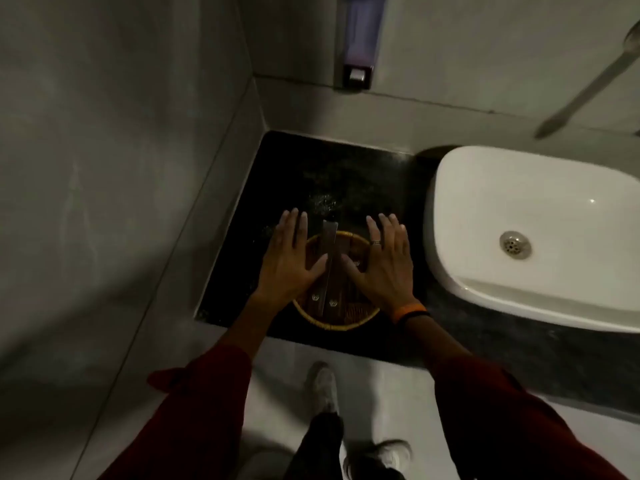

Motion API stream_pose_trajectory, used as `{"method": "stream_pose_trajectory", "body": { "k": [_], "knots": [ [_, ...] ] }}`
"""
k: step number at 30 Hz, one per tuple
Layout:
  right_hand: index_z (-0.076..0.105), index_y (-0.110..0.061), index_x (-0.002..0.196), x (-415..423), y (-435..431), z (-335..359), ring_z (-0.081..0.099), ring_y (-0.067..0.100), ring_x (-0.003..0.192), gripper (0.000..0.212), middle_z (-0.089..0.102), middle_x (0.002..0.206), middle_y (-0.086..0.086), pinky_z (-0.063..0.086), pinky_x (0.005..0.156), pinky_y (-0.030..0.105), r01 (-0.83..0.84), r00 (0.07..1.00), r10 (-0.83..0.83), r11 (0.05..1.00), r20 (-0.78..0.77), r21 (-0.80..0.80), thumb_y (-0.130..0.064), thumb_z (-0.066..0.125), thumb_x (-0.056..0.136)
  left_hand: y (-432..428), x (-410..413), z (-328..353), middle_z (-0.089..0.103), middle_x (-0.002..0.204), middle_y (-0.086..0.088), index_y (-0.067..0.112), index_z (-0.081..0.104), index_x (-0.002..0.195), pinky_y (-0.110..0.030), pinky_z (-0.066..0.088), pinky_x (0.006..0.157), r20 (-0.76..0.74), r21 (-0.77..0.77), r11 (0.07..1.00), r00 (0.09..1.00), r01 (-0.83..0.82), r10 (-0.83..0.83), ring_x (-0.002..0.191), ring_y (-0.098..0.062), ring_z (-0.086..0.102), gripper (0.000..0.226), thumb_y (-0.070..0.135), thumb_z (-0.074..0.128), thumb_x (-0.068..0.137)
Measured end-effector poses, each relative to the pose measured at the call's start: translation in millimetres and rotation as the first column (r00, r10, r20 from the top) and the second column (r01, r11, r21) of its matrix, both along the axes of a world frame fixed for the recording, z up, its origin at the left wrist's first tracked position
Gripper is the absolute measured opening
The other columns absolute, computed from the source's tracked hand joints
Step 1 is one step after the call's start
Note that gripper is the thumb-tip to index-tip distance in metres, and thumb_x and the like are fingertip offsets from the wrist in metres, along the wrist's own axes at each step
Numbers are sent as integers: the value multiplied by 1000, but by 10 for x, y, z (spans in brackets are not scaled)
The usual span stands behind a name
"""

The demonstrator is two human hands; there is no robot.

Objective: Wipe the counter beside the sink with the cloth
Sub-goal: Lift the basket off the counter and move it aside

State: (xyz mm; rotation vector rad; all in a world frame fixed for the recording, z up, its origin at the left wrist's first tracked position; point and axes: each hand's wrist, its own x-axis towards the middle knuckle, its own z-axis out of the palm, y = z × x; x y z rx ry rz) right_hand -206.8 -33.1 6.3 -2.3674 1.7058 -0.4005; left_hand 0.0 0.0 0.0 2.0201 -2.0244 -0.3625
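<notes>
The dark stone counter (332, 168) lies left of the white sink (519, 216). Near its front edge stands a round woven basket (337, 323) holding dark folded items. My left hand (289, 258) hovers flat over the basket's left side, fingers spread, holding nothing. My right hand (384, 261), with a ring and an orange wristband, hovers the same way over the basket's right side. No cloth is clearly in view; I cannot tell whether the basket's contents are cloths.
A grey wall (121, 168) closes the counter on the left and at the back. A soap dispenser (360, 39) hangs on the back wall. A metal tap spout (585, 88) reaches over the sink. My shoes (322, 386) show on the pale floor below.
</notes>
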Motion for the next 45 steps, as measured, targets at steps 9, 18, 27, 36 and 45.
{"method": "stream_pose_trajectory", "body": {
  "k": [9, 18, 27, 36, 45],
  "knots": [
    [39, -13, 146, -12, 216, -336, 54, 43, 125, 58, 40, 150, 16, 52, 95, 51, 237, 922, -323, 907, 214, 349, -12, 53, 90, 161, -125, -286, 27, 161, -15, 20, 8, 160, -41, 50, 104, -341, 230, 955, 904, -186, 258, 135, -33, 49, 67, 18, 45, 104],
    [46, -10, 145, -663, 771, -139, 67, 34, 104, 59, 44, 148, 15, 58, 91, 42, 261, 898, -356, 904, 259, 337, 4, 52, 88, 607, -744, -62, 54, 147, -13, 14, 41, 151, -42, 50, 101, -281, 180, 953, 916, -242, 285, 126, -32, 61, 48, 12, 44, 103],
    [51, -4, 142, -2172, 1397, -100, 64, 29, 113, 49, 49, 143, 15, 61, 93, 44, 396, 834, -479, 865, 273, 309, 3, 53, 94, 959, -2168, -66, 61, 140, -12, 11, 54, 141, -42, 53, 104, -372, 179, 983, 924, -29, 95, 125, -28, 62, 46, 2, 49, 96],
    [53, -5, 140, -4274, 1648, -146, 66, 27, 110, 49, 52, 141, 13, 62, 87, 37, 420, 834, -498, 853, 239, 311, 2, 60, 93, 1183, -4213, -228, 58, 145, -10, 15, 55, 142, -32, 47, 104, -405, 259, 965, 911, 35, 76, 125, -26, 62, 49, 3, 54, 94],
    [56, -7, 137, -5981, 1339, -122, 65, 26, 113, 47, 53, 139, 13, 58, 94, 34, 499, 793, -563, 820, 235, 281, -3, 67, 91, 709, -5954, -97, 55, 148, -10, 23, 58, 140, -33, 48, 106, -393, 200, 964, 915, 178, -87, 128, -27, 60, 48, 4, 54, 96]
  ]
}}
